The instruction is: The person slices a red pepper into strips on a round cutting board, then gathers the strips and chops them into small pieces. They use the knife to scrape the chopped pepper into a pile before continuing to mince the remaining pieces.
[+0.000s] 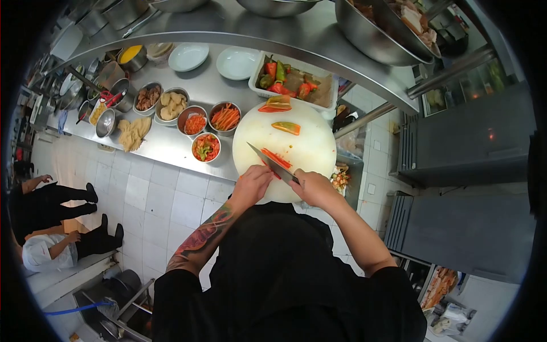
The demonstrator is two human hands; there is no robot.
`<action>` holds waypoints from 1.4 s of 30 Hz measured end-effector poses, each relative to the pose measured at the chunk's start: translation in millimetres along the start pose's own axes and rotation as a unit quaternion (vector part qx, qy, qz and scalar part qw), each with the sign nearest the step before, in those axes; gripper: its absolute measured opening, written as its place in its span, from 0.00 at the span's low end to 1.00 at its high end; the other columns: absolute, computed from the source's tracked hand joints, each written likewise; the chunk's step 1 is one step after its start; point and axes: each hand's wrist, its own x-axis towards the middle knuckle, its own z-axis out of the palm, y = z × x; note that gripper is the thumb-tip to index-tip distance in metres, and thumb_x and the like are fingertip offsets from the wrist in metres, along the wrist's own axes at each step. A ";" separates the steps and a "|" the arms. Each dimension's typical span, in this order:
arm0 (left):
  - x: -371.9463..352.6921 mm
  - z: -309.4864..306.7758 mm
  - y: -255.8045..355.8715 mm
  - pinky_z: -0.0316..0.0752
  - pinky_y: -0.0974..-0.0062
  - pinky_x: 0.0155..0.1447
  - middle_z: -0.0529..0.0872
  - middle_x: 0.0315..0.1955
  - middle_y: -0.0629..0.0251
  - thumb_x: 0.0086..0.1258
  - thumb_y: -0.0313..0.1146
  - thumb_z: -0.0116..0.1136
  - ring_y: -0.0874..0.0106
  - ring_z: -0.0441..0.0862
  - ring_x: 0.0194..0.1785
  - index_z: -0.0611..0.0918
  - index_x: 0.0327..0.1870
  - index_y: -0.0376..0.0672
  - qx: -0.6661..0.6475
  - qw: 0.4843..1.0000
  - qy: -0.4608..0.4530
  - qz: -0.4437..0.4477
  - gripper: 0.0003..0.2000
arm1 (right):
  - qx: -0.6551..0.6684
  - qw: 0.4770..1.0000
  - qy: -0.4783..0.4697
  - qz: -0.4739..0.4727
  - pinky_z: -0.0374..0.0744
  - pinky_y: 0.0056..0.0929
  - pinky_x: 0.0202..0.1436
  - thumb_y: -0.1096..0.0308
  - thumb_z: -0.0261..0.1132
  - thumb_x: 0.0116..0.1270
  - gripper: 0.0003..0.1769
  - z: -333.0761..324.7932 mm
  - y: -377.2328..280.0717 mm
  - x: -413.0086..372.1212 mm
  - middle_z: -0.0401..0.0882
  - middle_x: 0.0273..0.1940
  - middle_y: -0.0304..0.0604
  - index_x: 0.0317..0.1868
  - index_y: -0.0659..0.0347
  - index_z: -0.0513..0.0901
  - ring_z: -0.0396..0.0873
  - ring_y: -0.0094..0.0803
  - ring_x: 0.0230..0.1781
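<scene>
On the round white cutting board (312, 128), my right hand (312, 188) is wrapped round the handle of a knife (272, 163), whose blade points up and to the left. My left hand (254, 185) has its fingers curled down on red pepper (273, 174) beside the blade. Thin red strips (277, 158) lie along the knife's far side. Farther up the board are a yellow-orange pepper piece (286, 127) and more cut pepper pieces (276, 104).
A white tray (326, 98) of whole peppers stands behind the board. Bowls of pepper strips (205, 147), carrot sticks (225, 117) and other food line the steel counter at left. A steel shelf (273, 35) crosses above. Two people stand at far left.
</scene>
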 end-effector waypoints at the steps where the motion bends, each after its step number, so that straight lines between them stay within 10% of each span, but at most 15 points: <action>1: 11.8 -7.5 7.2 0.86 0.60 0.57 0.90 0.47 0.61 0.69 0.23 0.73 0.57 0.88 0.52 0.89 0.45 0.39 0.000 1.000 -0.001 0.005 0.06 | 0.001 1.000 0.005 0.002 0.86 0.57 0.48 0.54 0.66 0.82 0.18 0.4 1.6 -3.7 0.91 0.36 0.59 0.49 0.64 0.83 0.91 0.60 0.42; 5: 90.8 -24.7 26.2 0.84 0.57 0.58 0.89 0.50 0.58 0.70 0.23 0.71 0.53 0.87 0.56 0.88 0.49 0.38 -0.009 0.999 0.032 0.014 0.09 | 0.008 0.998 0.055 -0.010 0.86 0.57 0.45 0.54 0.65 0.82 0.18 9.8 9.2 -17.8 0.90 0.33 0.58 0.48 0.64 0.82 0.90 0.61 0.38; 13: 183.1 43.2 -53.6 0.83 0.56 0.56 0.88 0.49 0.58 0.66 0.26 0.71 0.54 0.85 0.60 0.87 0.51 0.43 0.279 0.929 -0.233 0.060 0.12 | 0.020 0.991 0.128 -0.039 0.86 0.59 0.42 0.56 0.65 0.83 0.16 47.7 19.6 -31.5 0.89 0.30 0.57 0.47 0.63 0.77 0.90 0.60 0.36; 18: 167.6 -32.6 -23.1 0.83 0.57 0.50 0.90 0.38 0.57 0.73 0.27 0.69 0.56 0.90 0.44 0.88 0.48 0.41 -0.044 0.988 -0.141 -0.034 0.06 | 0.053 0.989 0.118 -0.072 0.85 0.58 0.41 0.56 0.66 0.82 0.16 28.5 8.9 -40.3 0.88 0.29 0.57 0.46 0.63 0.79 0.89 0.61 0.34; 25: 73.2 -80.0 -8.1 0.85 0.61 0.56 0.91 0.47 0.60 0.72 0.26 0.72 0.59 0.90 0.52 0.92 0.52 0.43 -0.080 0.921 -0.346 -0.157 0.10 | 0.027 0.999 -0.028 0.011 0.86 0.54 0.50 0.51 0.67 0.80 0.20 1.1 14.2 -3.1 0.92 0.39 0.55 0.47 0.62 0.88 0.91 0.56 0.45; 28: 58.5 -46.4 5.8 0.83 0.59 0.59 0.88 0.52 0.62 0.67 0.27 0.75 0.57 0.86 0.58 0.92 0.52 0.45 0.122 0.972 -0.199 -0.023 0.13 | 0.005 1.000 0.011 0.009 0.86 0.54 0.50 0.51 0.66 0.81 0.20 -2.6 18.9 1.6 0.91 0.39 0.55 0.47 0.62 0.87 0.90 0.56 0.44; 32: 26.2 -35.8 7.5 0.82 0.57 0.61 0.87 0.54 0.61 0.64 0.25 0.76 0.56 0.84 0.60 0.92 0.51 0.45 0.104 0.990 -0.056 -0.079 0.14 | 0.019 1.000 0.010 0.020 0.85 0.56 0.49 0.54 0.65 0.82 0.18 -8.2 16.7 -2.8 0.91 0.37 0.56 0.52 0.63 0.82 0.90 0.57 0.43; 42: 26.1 3.2 -1.9 0.85 0.63 0.58 0.88 0.49 0.68 0.64 0.27 0.75 0.61 0.85 0.56 0.92 0.44 0.42 0.081 0.995 -0.054 -0.009 0.09 | -0.029 0.999 0.040 0.013 0.85 0.58 0.47 0.58 0.61 0.83 0.15 6.1 10.7 -12.0 0.90 0.34 0.57 0.50 0.65 0.77 0.90 0.60 0.39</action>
